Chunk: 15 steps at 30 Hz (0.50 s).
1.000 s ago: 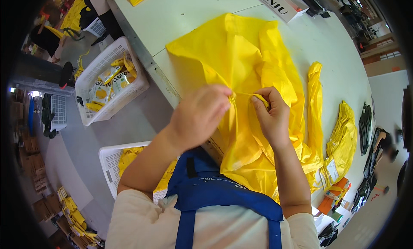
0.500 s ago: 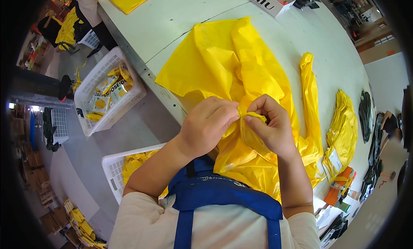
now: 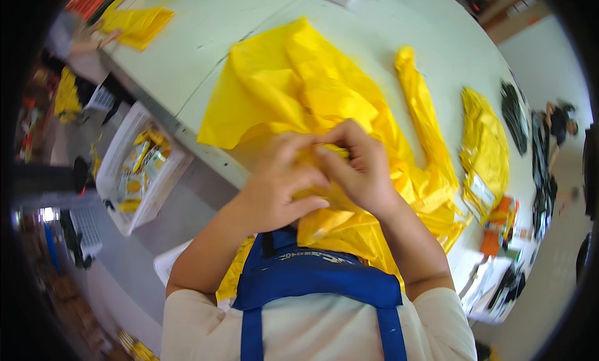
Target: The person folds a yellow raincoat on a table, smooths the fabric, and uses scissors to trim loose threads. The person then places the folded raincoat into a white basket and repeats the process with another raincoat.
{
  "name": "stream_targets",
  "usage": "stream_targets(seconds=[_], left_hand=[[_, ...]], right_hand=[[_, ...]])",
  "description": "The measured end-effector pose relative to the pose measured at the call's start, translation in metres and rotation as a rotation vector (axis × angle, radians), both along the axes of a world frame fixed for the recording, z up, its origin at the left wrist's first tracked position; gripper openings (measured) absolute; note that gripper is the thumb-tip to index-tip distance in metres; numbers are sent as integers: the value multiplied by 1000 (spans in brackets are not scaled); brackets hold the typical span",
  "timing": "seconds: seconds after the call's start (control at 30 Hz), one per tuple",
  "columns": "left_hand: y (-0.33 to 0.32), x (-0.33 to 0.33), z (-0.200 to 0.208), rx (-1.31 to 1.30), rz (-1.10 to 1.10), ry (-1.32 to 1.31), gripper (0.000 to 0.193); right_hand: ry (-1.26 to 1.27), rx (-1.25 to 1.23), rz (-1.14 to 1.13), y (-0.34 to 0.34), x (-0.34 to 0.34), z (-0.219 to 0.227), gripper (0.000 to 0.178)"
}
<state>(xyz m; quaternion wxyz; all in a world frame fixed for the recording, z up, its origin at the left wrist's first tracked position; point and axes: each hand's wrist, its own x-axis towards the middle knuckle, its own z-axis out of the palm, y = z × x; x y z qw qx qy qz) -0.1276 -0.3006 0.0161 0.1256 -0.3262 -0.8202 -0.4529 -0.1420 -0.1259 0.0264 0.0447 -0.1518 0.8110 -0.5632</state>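
Observation:
A crumpled yellow raincoat (image 3: 274, 86), thin and shiny, is spread on the table in front of me, one long sleeve (image 3: 421, 99) stretched to the right. Its lower part hangs over the near edge against my blue apron (image 3: 318, 277). Both hands meet at the middle of the garment. My right hand (image 3: 362, 167) pinches a bit of its yellow fabric between thumb and fingers. Beside it, my left hand (image 3: 277, 183) is blurred, its fingers curled on the cloth and its thumb standing apart lower down. What lies between the fingertips is hidden.
A white basket (image 3: 178, 167) of packaged yellow goods stands left of the table (image 3: 206, 58). Folded yellow garments (image 3: 486, 149) and a dark bundle (image 3: 513, 121) lie to the right. At the far left, a co-worker's hand (image 3: 111, 38) touches yellow fabric (image 3: 145, 27).
The view has shifted. My left thumb has come away from the pinch at the zipper and its fingers have spread lower. My right hand keeps its pinch. A co-worker's hands now show at far left.

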Motion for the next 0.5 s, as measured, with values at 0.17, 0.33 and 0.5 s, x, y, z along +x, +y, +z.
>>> stream_targets(seconds=[0.17,0.33,0.5], left_hand=[[-19,-28,-20,-436,218,-170,26],[-74,-33,-31,-154,410,-488,20],[-61,-52,-26,-86,494,-346,15]], right_hand=[[259,116,-107,77,1,-28,45],[-380,1326,-1150,327,86,-131,75],[-651,658,-1337,373,196,-184,56]])
